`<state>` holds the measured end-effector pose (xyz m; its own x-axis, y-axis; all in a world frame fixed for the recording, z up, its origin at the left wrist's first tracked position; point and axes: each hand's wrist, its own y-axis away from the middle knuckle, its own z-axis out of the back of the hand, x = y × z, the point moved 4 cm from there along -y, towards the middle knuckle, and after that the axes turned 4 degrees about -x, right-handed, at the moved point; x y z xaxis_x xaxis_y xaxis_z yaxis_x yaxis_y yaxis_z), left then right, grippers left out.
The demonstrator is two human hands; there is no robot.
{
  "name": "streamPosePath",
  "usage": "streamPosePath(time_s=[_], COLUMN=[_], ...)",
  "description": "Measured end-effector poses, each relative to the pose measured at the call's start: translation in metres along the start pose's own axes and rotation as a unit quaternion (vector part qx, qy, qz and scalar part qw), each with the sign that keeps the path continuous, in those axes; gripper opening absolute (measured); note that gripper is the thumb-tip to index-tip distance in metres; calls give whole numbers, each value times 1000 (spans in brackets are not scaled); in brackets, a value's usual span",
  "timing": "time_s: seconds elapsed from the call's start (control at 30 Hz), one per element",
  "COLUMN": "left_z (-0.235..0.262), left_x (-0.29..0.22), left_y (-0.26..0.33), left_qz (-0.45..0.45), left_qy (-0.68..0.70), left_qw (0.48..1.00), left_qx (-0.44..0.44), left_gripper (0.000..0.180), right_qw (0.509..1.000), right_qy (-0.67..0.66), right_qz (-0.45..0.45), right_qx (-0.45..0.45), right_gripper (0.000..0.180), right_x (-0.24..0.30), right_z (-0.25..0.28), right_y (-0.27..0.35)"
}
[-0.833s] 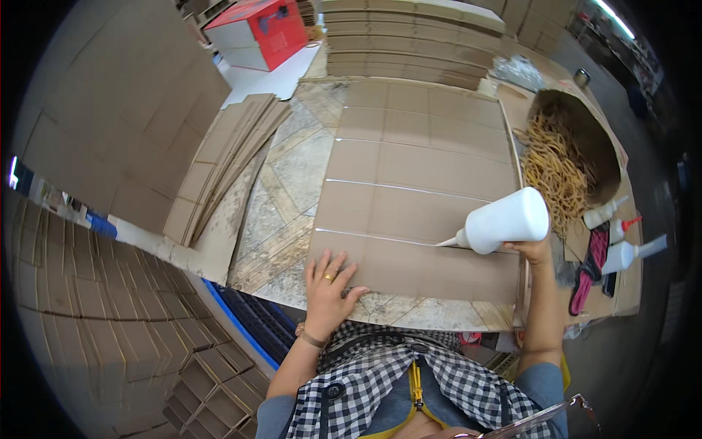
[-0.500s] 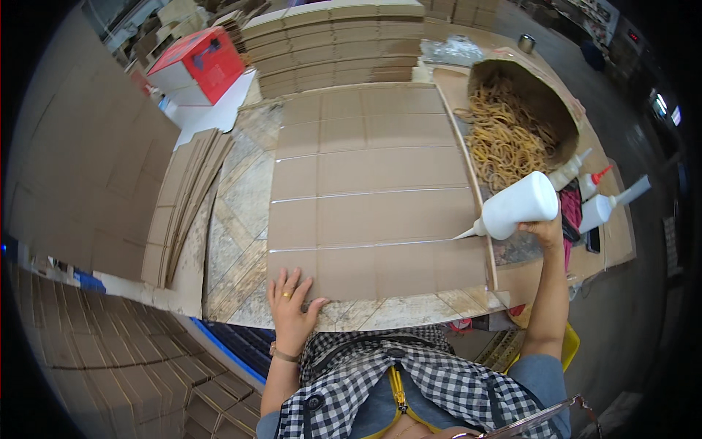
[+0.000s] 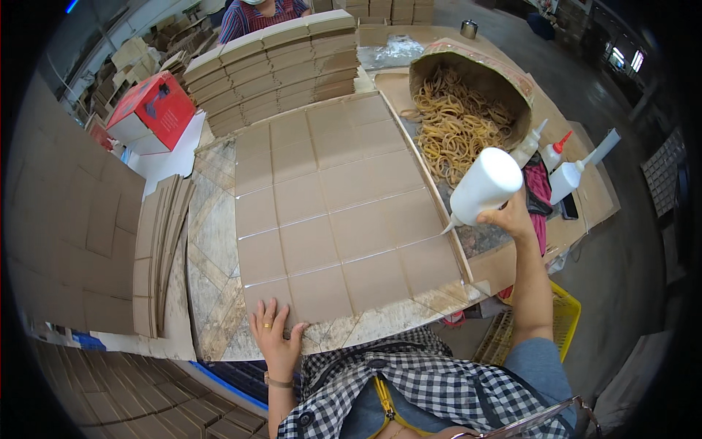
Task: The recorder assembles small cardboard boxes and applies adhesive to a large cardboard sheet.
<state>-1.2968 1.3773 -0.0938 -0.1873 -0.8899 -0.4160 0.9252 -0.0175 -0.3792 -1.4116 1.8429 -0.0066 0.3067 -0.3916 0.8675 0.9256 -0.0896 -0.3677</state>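
Note:
My right hand (image 3: pixel 508 214) is wrapped round a white squeeze bottle (image 3: pixel 486 183), held tilted with its nozzle pointing down. The nozzle tip is at the right edge of the brown cardboard (image 3: pixel 373 227), beside a thin wooden strip (image 3: pixel 431 183). Thin shiny lines, like wet glue, run across the cardboard from left to right. Fingers spread, my left hand (image 3: pixel 276 336) lies on the near left corner of the cardboard and holds nothing.
Tall cardboard stacks (image 3: pixel 270 66) stand behind, with a person (image 3: pixel 256 18) beyond. A red-and-white box (image 3: pixel 153 110) and flat cardboard pieces (image 3: pixel 161 256) are at left. Right: a sack of rubber bands (image 3: pixel 468 121), smaller bottles (image 3: pixel 565 181), a phone (image 3: pixel 569 207), a yellow crate (image 3: pixel 567 322).
The bottle's nozzle has moved right, past the end of the nearest shiny line to the cardboard's edge. My left hand stays on the corner. The view has turned, and a person shows behind the stacks.

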Motion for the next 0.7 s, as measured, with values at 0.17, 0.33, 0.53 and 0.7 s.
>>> streamPosePath(time_s=[0.17,0.33,0.53,0.7], left_z=[1,1,2,2], left_x=[1,3,6,9], left_y=[1,0,0,-1], left_qz=[3,5,13,22], left_qy=[-8,-12,-7,0], left_qw=[1000,1000,1000,999], left_qx=[5,10,13,25], left_gripper=[46,47,47,49], right_qw=[997,971,920,914], right_qy=[-45,-147,-270,-194], right_qz=[-22,28,-40,20], right_qx=[-62,-184,-280,-356], right_gripper=[87,53,47,68], right_x=[19,52,1,-61], right_z=[4,-22,-125,-192], right_y=[8,-32,-122,-194])
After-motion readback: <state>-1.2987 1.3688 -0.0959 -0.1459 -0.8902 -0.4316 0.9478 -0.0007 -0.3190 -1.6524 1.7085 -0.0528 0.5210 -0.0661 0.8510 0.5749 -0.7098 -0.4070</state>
